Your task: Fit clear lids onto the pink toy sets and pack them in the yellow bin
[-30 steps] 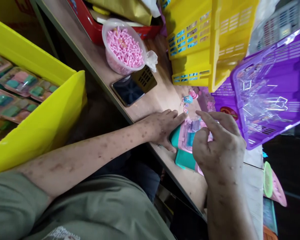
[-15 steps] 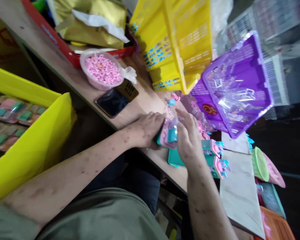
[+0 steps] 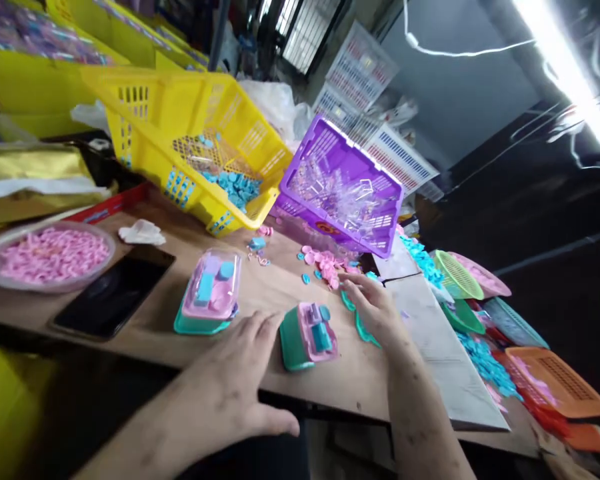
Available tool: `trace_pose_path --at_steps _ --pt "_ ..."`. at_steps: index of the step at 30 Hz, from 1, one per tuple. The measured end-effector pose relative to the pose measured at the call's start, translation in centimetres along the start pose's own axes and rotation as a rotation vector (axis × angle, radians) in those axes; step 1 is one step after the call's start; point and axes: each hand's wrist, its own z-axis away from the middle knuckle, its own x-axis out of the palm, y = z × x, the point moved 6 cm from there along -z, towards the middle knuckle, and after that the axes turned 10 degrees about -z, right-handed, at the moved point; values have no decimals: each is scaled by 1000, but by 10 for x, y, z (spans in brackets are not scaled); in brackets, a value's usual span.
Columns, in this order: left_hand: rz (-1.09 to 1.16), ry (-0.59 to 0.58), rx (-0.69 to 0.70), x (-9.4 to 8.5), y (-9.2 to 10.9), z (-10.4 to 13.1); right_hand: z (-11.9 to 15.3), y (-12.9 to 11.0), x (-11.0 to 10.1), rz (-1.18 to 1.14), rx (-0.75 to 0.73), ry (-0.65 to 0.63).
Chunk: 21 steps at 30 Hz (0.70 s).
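My left hand (image 3: 240, 373) is open, palm down, thumb spread, just left of a teal and pink toy box (image 3: 307, 337) with small blue and purple pieces on its face. Further left on the table stands a second box (image 3: 210, 290) under a clear cover. My right hand (image 3: 373, 307) reaches over teal frame pieces (image 3: 363, 327) right of the nearer box; its fingertips are near the pink pieces (image 3: 327, 261), and whether it grips anything is hidden. A small blue piece (image 3: 257, 243) lies with tiny bits in front of the yellow basket.
A yellow basket (image 3: 180, 120) holds blue parts; a purple basket (image 3: 345, 187) holds clear ones. At left are a phone (image 3: 115, 290) and a bowl of pink pieces (image 3: 50, 257). A white board (image 3: 440, 333), colanders and an orange basket (image 3: 560, 380) are at right.
The view has lifted and turned toward the baskets. The clear-covered box that was between my hands now stands left on the table, and my hands have moved apart.
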Motion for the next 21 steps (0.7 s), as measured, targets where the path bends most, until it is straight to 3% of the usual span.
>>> trace_pose_path --at_steps 3,5,9,12,16,21 --pt "10 -51 5 69 4 -53 -66 22 -30 68 -33 130" --pt "43 -31 -8 98 -5 -70 -123 25 -44 110 -48 220" --pt "47 50 55 120 -20 -68 -236 29 -54 211 6 377" --pt "0 86 120 128 -28 -63 -295 25 -54 292 37 404" --pt "-74 55 150 148 -41 -67 -327 12 -52 400 -25 280" --pt "-120 69 167 158 -45 -66 -320 12 -37 434 -84 85"
